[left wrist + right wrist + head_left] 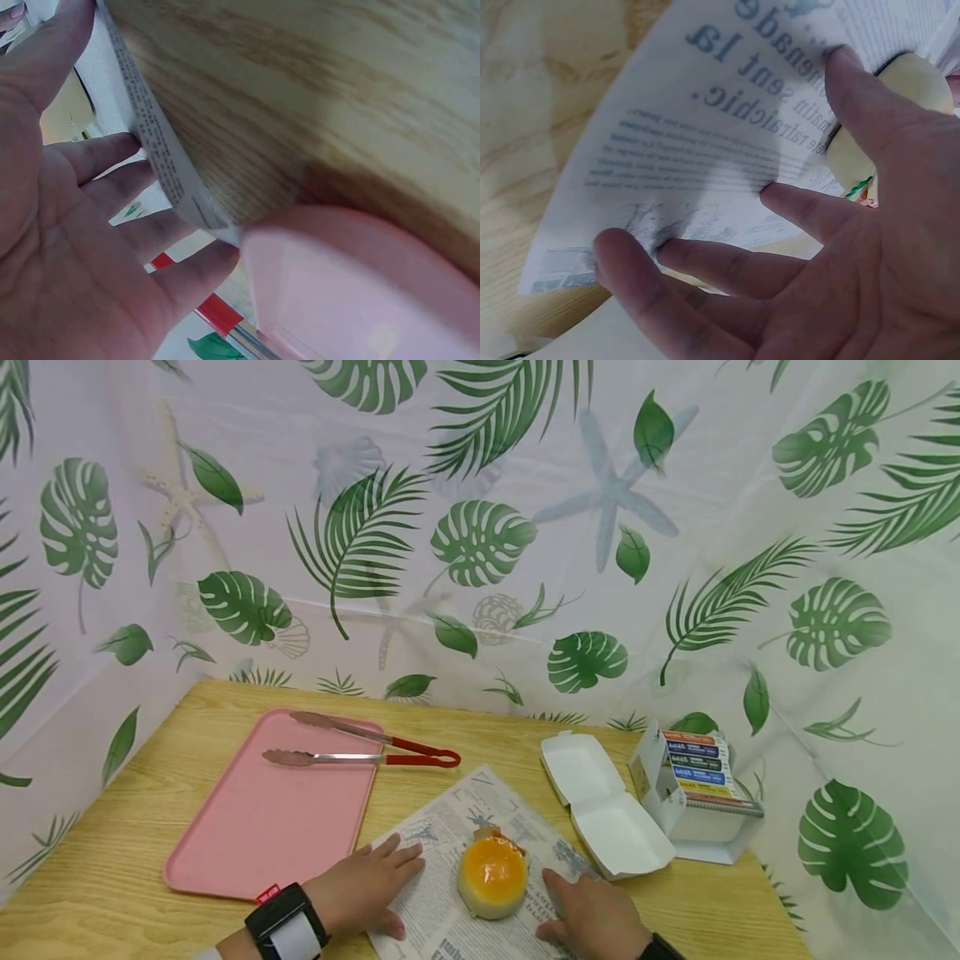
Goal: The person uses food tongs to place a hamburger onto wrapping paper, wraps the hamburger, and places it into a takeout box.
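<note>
In the head view a burger [492,874] with a glossy orange-brown bun top sits on a sheet of newsprint-patterned wrapping paper [442,835]. My left hand [367,887] lies at the paper's left edge with its fingers spread. Its fingertips touch the edge of the paper [161,142] in the left wrist view. On the other side my right hand [596,914] touches the paper's right part, thumb and fingers apart. Seen in the right wrist view, the fingertips rest against the printed paper [682,150], and part of the burger [911,86] shows behind the thumb.
A pink tray [277,827] lies to the left, with red-handled tongs [352,758] across its far end. An opened white takeout box [615,818] stands right of the paper. Beyond it is a white holder with colourful labelled packs [697,768]. A leaf-patterned curtain [480,543] hangs behind.
</note>
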The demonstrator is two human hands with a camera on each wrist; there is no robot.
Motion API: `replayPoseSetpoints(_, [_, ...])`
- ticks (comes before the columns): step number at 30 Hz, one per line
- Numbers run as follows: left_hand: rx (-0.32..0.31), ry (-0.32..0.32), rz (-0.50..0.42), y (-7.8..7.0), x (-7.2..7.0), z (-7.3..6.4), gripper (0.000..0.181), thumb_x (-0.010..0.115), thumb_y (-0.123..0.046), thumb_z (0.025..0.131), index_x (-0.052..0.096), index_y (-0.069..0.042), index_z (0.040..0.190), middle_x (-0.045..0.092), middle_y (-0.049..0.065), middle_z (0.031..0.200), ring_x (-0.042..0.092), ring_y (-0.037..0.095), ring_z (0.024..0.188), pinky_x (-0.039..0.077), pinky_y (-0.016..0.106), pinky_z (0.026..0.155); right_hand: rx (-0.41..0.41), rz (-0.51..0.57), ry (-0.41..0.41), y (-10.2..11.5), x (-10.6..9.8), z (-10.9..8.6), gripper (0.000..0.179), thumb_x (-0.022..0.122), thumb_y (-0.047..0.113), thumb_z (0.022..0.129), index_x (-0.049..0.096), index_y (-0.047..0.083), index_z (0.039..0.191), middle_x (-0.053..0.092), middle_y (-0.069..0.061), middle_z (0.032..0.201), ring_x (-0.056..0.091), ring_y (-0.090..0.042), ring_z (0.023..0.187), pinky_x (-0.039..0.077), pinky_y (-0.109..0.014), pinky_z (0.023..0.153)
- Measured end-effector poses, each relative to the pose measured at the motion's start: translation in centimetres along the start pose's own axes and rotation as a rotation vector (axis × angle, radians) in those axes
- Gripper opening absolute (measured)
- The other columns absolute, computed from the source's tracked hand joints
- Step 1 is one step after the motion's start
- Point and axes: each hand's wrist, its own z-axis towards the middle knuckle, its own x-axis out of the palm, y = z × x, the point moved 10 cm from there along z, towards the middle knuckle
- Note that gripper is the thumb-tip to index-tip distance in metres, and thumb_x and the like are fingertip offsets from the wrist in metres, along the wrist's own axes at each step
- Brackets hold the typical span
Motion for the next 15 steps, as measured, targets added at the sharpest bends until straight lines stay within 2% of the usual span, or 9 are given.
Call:
replayPoseSetpoints(10, [0.009,0.002,-0.009,-0.2,-0.3,0.8,0.084,0.081,-0.05,0.079,0.051,-0.015,0.149,0.045,0.004,0.157,0.039,0.036,0.145,0.039,0.055,0.111,-0.044,-0.003,-0.019,-0.1,-0.6,0.3,0.076,0.081,0.055,0.076,0.062,0.01,0.134,0.072,-0.012,0.094,0.068,-0.029,0.083,0.055,-0.051,0.08])
replayPoseSetpoints(15, [0.043,0.046,0.045,-0.4,-1.3,1.4,0.075,0.079,-0.05,0.083,0.055,-0.015,0.145,0.052,0.004,0.149,0.05,0.03,0.136,0.043,0.045,0.11,-0.03,0.0,-0.005,-0.2,-0.4,0.3,0.076,0.079,0.057,0.076,0.063,0.013,0.136,0.073,-0.012,0.097,0.067,-0.031,0.087,0.055,-0.053,0.079])
